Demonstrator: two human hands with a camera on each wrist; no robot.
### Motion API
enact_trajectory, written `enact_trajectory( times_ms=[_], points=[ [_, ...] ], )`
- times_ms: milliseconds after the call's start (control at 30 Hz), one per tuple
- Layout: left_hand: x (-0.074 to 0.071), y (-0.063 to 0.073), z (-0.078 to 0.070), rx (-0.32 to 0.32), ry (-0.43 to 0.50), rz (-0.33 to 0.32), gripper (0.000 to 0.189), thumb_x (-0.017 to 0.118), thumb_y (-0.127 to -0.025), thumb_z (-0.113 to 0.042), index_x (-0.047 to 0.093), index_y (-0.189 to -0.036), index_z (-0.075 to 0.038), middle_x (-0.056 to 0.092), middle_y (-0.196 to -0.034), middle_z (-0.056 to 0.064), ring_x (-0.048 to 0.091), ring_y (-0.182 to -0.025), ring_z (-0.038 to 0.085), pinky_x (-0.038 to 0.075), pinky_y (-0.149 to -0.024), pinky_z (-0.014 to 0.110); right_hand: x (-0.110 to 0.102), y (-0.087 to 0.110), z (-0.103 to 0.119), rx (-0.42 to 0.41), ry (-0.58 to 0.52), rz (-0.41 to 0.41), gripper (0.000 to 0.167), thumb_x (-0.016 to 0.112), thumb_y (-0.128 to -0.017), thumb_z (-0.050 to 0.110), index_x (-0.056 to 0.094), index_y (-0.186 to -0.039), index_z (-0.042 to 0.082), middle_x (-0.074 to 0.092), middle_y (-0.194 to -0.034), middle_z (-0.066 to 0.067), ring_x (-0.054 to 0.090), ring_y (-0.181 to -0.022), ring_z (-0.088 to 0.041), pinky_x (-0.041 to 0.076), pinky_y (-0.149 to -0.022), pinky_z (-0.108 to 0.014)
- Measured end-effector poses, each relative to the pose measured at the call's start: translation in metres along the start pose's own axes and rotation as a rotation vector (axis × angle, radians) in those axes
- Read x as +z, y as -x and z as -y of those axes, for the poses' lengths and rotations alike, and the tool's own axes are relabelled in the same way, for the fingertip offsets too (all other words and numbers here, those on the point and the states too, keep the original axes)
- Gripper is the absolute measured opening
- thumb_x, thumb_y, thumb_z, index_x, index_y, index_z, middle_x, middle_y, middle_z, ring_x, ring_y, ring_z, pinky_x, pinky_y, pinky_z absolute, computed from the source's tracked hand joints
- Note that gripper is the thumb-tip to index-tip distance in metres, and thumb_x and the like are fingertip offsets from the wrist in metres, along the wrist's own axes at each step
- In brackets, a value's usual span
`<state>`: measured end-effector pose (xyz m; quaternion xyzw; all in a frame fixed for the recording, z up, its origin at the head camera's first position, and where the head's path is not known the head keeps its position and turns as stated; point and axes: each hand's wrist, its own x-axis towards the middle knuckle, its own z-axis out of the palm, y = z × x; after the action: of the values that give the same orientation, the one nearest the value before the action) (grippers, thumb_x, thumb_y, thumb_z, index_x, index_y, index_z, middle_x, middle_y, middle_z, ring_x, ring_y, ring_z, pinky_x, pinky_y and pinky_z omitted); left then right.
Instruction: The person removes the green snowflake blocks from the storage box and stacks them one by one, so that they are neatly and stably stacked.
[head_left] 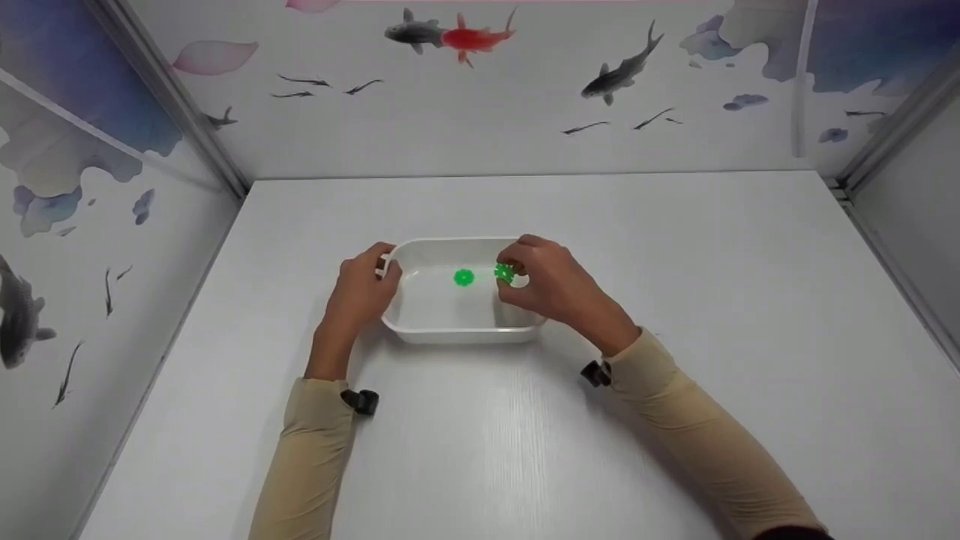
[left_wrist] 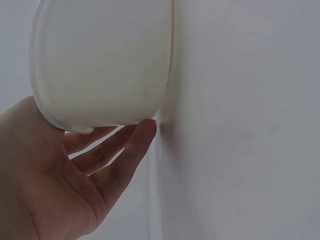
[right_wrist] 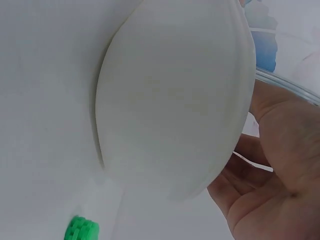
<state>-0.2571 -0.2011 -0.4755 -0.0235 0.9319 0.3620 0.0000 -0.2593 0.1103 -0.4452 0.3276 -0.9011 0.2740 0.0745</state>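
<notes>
A white rectangular tray [head_left: 465,336] with rounded corners stands on the table. My left hand [head_left: 366,289] grips its left end, thumb over the rim and fingers along the outer wall, as the left wrist view also shows. Over the tray's right part, my right hand [head_left: 551,277] pinches a green notched disc [head_left: 504,272] between thumb and fingers. Another green notched disc [head_left: 463,277] lies on the tray's floor, left of that hand. In the right wrist view the tray wall hides the pinching fingertips.
A green toothed piece [right_wrist: 81,228] shows at the bottom left of the right wrist view, outside the tray. The white table [head_left: 465,435] meets a back wall [head_left: 517,142] with painted fish and a left side panel [head_left: 67,285].
</notes>
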Motion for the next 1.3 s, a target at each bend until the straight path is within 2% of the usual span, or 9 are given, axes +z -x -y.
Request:
enact_trajectory(
  times_ms=[367, 500, 700, 833, 1067, 1300],
  points=[
    [0.0, 0.0, 0.003, 0.032, 0.002, -0.005, 0.041, 0.051, -0.112, -0.031, 0.062, -0.149, -0.016, 0.072, -0.128, 0.013, 0.073, -0.111, 0.029, 0.061, -0.095, 0.05, -0.012, 0.023, -0.021, -0.113, -0.034, -0.073, 0.025, 0.079, -0.091, 0.009, 0.074, -0.116, 0.005, 0.071, -0.107, -0.009, 0.071, -0.094, -0.027, 0.062, -0.084, -0.038],
    [0.001, 0.0, 0.002, 0.023, 0.003, -0.001, 0.041, 0.051, -0.113, -0.031, 0.062, -0.149, -0.016, 0.072, -0.128, 0.013, 0.072, -0.112, 0.029, 0.061, -0.095, 0.049, -0.019, 0.03, -0.029, -0.113, -0.065, -0.073, 0.027, 0.08, -0.092, 0.009, 0.074, -0.118, 0.004, 0.071, -0.109, -0.009, 0.073, -0.096, -0.027, 0.064, -0.086, -0.041],
    [0.002, 0.0, 0.002, 0.011, 0.0, 0.003, 0.042, 0.05, -0.113, -0.032, 0.061, -0.151, -0.016, 0.071, -0.13, 0.013, 0.071, -0.112, 0.029, 0.061, -0.096, 0.049, -0.034, 0.042, -0.041, -0.11, -0.079, -0.108, 0.027, 0.081, -0.092, 0.01, 0.075, -0.119, 0.007, 0.071, -0.111, -0.006, 0.073, -0.096, -0.02, 0.064, -0.087, -0.034],
    [0.002, 0.001, 0.002, 0.02, -0.005, -0.008, 0.041, 0.05, -0.113, -0.033, 0.062, -0.149, -0.017, 0.072, -0.129, 0.012, 0.071, -0.11, 0.029, 0.061, -0.095, 0.048, -0.044, 0.049, -0.054, -0.078, -0.111, -0.116, 0.029, 0.082, -0.091, 0.01, 0.075, -0.119, 0.007, 0.072, -0.112, -0.004, 0.074, -0.098, -0.019, 0.064, -0.088, -0.035],
    [0.002, 0.0, 0.006, 0.011, -0.007, -0.003, 0.041, 0.049, -0.113, -0.033, 0.061, -0.149, -0.018, 0.071, -0.132, 0.013, 0.071, -0.113, 0.029, 0.06, -0.098, 0.05, -0.051, 0.053, -0.078, 0.042, -0.128, -0.058, 0.029, 0.082, -0.093, 0.011, 0.075, -0.12, 0.005, 0.073, -0.114, -0.005, 0.075, -0.101, -0.021, 0.065, -0.093, -0.041],
    [0.001, 0.0, 0.005, 0.027, -0.008, -0.014, 0.041, 0.05, -0.112, -0.031, 0.062, -0.148, -0.016, 0.072, -0.128, 0.014, 0.071, -0.108, 0.03, 0.06, -0.093, 0.049, -0.05, 0.053, -0.085, 0.114, -0.11, 0.018, 0.03, 0.081, -0.094, 0.014, 0.076, -0.122, 0.005, 0.072, -0.113, -0.007, 0.073, -0.103, -0.028, 0.064, -0.094, -0.048]
  ],
)
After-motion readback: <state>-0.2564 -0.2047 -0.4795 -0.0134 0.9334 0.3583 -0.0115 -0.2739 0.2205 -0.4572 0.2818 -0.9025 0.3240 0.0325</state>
